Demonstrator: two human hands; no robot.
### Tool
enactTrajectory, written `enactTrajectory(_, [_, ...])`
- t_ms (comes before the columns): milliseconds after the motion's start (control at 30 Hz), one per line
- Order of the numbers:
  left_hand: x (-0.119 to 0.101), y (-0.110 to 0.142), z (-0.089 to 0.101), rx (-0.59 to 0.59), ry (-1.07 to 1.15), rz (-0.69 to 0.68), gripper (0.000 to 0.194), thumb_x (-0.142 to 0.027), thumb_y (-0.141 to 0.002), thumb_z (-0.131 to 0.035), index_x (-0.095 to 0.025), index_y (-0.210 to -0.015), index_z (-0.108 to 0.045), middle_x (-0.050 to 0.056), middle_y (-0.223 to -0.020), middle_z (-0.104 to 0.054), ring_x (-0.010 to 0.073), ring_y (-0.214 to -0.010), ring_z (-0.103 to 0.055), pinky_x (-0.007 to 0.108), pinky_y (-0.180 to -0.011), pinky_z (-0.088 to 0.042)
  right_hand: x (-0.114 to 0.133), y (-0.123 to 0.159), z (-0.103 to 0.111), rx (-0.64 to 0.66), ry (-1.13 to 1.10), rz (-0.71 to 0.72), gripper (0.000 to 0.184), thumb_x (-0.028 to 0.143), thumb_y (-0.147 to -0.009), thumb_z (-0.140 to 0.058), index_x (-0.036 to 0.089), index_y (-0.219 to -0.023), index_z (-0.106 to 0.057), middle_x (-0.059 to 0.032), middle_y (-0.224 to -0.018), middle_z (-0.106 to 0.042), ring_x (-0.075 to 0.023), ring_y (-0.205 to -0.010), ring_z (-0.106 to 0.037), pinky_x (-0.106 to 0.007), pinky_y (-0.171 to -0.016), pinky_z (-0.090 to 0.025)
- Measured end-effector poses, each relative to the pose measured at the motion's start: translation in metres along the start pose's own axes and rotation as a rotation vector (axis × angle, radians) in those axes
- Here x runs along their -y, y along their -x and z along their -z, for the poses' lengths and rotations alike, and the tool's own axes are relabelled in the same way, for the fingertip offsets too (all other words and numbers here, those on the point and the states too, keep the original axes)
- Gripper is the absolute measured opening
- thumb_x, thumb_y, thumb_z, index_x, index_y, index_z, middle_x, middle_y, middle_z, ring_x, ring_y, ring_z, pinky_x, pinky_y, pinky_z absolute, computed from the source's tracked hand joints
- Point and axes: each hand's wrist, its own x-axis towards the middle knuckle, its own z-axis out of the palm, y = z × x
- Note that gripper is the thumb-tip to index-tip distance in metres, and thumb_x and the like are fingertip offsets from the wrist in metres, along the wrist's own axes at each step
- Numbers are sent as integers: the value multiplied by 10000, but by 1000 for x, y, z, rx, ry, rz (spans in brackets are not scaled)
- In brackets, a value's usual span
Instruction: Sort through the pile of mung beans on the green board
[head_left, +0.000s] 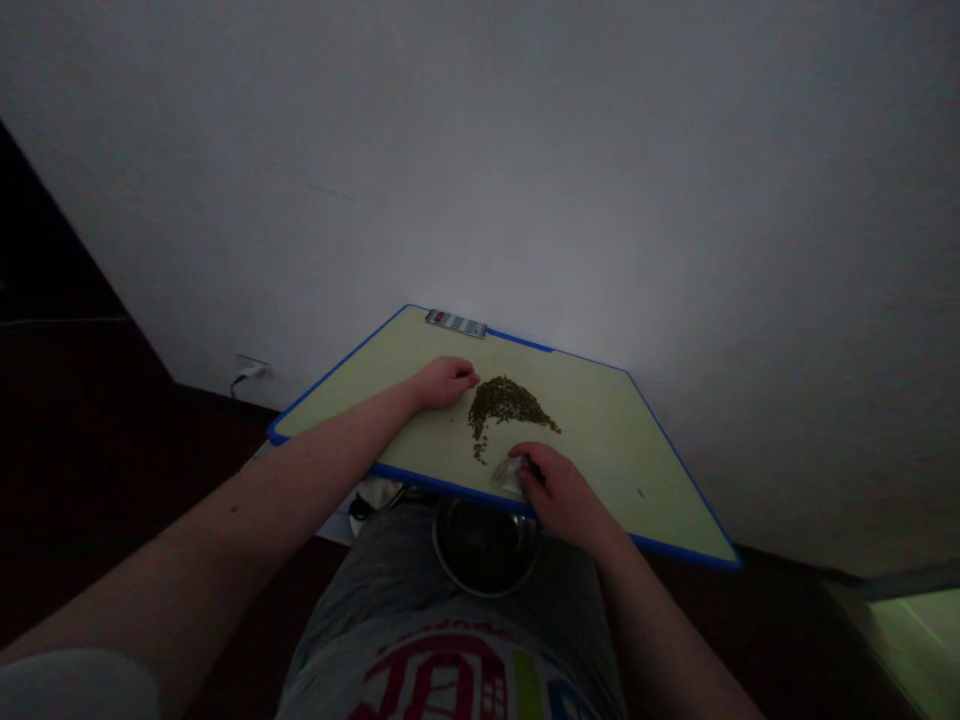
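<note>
A pile of small greenish-brown beans or seeds (506, 400) lies spread in a curved band on a pale yellow board with a blue rim (600, 440). My left hand (444, 382) rests at the pile's left side with its fingers curled closed; whatever they may hold is hidden. Nearer to me, by the board's front edge, my right hand (556, 490) grips a pale, see-through piece (508, 474), perhaps plastic, whose exact kind is unclear. Below that edge a round metal bowl (486, 592) sits on my lap, its dark inside hard to make out.
A grey remote-like object with buttons (456, 323) lies at the board's far edge. Behind the board rises a white wall (525, 180) with a plug in a socket (251, 370) low on the left. A small dark mark (641, 493) shows on the board's right part.
</note>
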Motion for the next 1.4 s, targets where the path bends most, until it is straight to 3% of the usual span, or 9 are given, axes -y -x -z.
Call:
enactTrajectory(167, [-4,2,1,4,10,13,308,-386,-759,-424,-149,-626,-569,-17,-518,-470,99,-522,-395,232,-508,-264,-3,-14,-6,-61,87,-17,286,122,-787,-422,158,-1054,-517,-83,-1004,-572,-169,-917,-506,-319,-828,-393])
enactTrajectory(500, [0,1,0,-4,10,13,311,-389,-758,-426,-148,-671,-604,-8,-545,-511,105,-535,-409,235,-522,-280,6,-30,-7,10,51,132,276,100,-783,-433,160,-1037,-525,-76,-990,-576,-170,-919,-501,-329,-843,-375])
enactTrajectory(867, [2,-2,-1,3,-3,12,321,-397,-763,-421,-147,-656,-591,-10,-541,-492,103,-532,-405,236,-515,-271,14,-5,-5,39,-11,127,278,101,-793,-428,173,-1046,-519,-76,-1018,-570,-169,-949,-493,-336,-863,-372])
enactTrajectory(1400, [2,-1,0,8,7,-8,323,-394,-769,-414,-147,-664,-595,-5,-553,-502,106,-553,-414,234,-534,-282,10,3,0,21,-71,59,303,88,-783,-407,190,-1046,-517,-69,-1001,-560,-174,-921,-503,-353,-833,-391])
